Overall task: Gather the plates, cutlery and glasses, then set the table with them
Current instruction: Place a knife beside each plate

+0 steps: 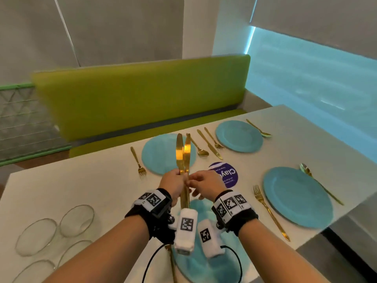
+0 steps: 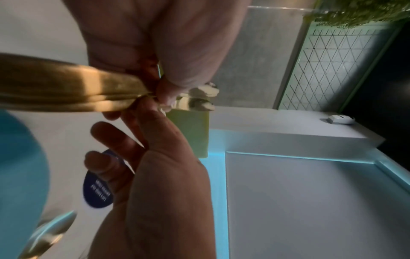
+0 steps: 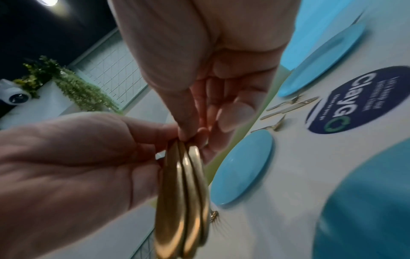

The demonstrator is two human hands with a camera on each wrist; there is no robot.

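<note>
My left hand (image 1: 174,181) grips a bundle of gold knives (image 1: 183,155) upright over the white table (image 1: 81,184), blades up. My right hand (image 1: 204,180) meets it from the right, and its thumb and fingers pinch the knives at the handles. In the right wrist view, three gold handles (image 3: 184,201) sit side by side between my left hand (image 3: 77,157) and right hand (image 3: 210,61). In the left wrist view, the knives (image 2: 66,87) run left from my left hand (image 2: 166,43). Several blue plates lie on the table: far left (image 1: 161,158), far right (image 1: 238,135), near right (image 1: 297,197), and one under my wrists (image 1: 204,270).
Gold forks (image 1: 138,160) (image 1: 269,213), spoons (image 1: 199,149) (image 1: 318,182) and a knife (image 1: 210,145) lie beside the plates. Several clear glasses (image 1: 36,235) stand at the near left. A purple round sticker (image 1: 229,176) marks the table's middle. A green bench (image 1: 142,94) runs behind.
</note>
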